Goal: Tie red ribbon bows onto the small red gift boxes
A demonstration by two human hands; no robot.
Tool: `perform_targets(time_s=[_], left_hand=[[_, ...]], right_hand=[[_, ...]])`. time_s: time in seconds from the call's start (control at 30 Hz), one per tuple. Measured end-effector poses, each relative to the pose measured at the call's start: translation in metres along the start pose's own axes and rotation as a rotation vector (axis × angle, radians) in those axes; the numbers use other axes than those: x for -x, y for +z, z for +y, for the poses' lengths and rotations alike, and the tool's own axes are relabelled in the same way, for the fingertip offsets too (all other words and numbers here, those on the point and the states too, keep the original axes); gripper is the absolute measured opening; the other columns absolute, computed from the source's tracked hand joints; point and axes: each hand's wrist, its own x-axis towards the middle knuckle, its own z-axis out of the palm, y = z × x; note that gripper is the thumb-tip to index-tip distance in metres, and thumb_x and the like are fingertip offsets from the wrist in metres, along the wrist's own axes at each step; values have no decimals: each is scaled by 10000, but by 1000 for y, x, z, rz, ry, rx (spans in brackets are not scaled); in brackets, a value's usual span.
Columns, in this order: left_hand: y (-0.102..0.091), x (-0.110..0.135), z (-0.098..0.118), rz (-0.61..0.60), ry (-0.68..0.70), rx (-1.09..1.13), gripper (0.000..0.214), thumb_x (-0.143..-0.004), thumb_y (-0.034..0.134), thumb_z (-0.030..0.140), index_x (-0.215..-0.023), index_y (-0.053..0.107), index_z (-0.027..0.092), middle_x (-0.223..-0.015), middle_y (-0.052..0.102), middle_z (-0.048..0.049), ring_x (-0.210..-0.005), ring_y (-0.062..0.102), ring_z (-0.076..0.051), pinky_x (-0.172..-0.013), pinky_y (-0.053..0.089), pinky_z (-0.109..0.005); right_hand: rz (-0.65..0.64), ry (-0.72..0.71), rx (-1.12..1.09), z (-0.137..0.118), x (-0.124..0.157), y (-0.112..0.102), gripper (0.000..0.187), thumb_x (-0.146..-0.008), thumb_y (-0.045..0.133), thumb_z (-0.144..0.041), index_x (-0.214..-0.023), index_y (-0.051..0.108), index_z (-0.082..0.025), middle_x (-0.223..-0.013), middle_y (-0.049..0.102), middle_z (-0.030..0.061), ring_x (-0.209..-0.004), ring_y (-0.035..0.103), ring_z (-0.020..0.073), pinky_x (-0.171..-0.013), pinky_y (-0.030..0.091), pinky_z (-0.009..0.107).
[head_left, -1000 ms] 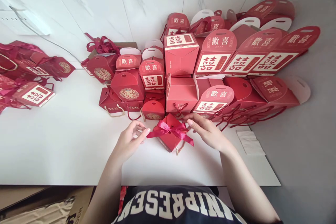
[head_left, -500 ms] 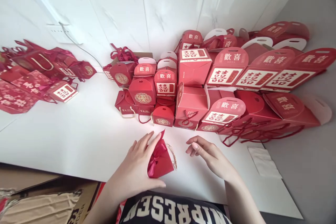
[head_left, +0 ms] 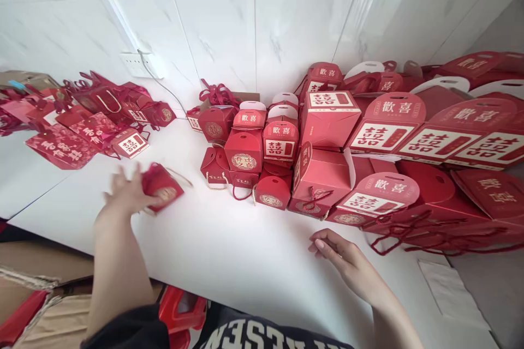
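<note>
My left hand (head_left: 126, 191), blurred by motion, is at the left side of the white table with a small red gift box (head_left: 167, 192) between its thumb and fingers. The box is tilted, carries a gold round emblem and a dark red ribbon, and has a cord handle sticking out to the right. My right hand (head_left: 341, 255) hovers over the table at the right, loosely bent and holding nothing. Nearest to it are stacked red gift boxes (head_left: 321, 172), some with white labels and rope handles.
Red bags and boxes (head_left: 61, 144) crowd the far left, before a tiled wall with a socket (head_left: 141, 64) and cable. More boxes (head_left: 387, 120) line the back right. Below the table edge are cardboard cartons (head_left: 45, 262) and a red plastic stool (head_left: 180, 311). A white paper (head_left: 450, 292) lies at right.
My left hand has carried the small gift box leftward and farther from my body. My right hand stays over the table, its fingers slightly more curled. The view has shifted left.
</note>
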Motion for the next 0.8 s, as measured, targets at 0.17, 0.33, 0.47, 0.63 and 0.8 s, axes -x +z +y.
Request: perform_targets(time_s=[0.17, 0.33, 0.47, 0.63, 0.8], left_hand=[[-8, -49, 3, 180, -56, -157, 1092, -772, 564, 720, -1544, 106, 97, -1610, -146, -241, -1475, -51, -478, -1073, 184, -730], [-7, -43, 56, -202, 216, -139, 893, -820, 557, 650, -1484, 353, 88, -1568, 311, -197, -1432, 304, -392, -1140, 296, -562], [5, -26, 109, -298, 492, 116, 781, -775, 620, 652, -1431, 445, 265, -1473, 489, -78, -1273, 527, -320, -1054, 457, -453], [33, -22, 149, -46, 691, 495, 509, -801, 650, 505, -1221, 581, 225, -1308, 572, -86, -1039, 647, -226, -867, 585, -384], [37, -14, 152, 18, 753, 634, 256, -787, 703, 409, -765, 609, 172, -1374, 549, -72, -1093, 650, -230, -864, 618, -372]], right_hand=[[14, 4, 26, -4, -1, 0, 344, -988, 420, -537, -1016, 556, -223, -943, 639, 28, -898, 599, 194, -818, 412, 307], [3, -9, 59, -6, -1, 0, 345, -996, 413, -525, -960, 572, -220, -880, 620, 10, -869, 585, 178, -771, 394, 279], [-19, -17, 105, -4, -2, 1, 337, -992, 434, -513, -941, 586, -216, -852, 618, 9, -841, 574, 177, -755, 381, 278], [-8, -21, 113, -2, -3, 3, 332, -992, 439, -499, -937, 590, -209, -844, 617, 10, -818, 566, 174, -725, 378, 273], [14, -12, 103, 3, 0, 3, 323, -988, 452, -493, -928, 587, -205, -834, 612, 7, -810, 560, 172, -704, 377, 270]])
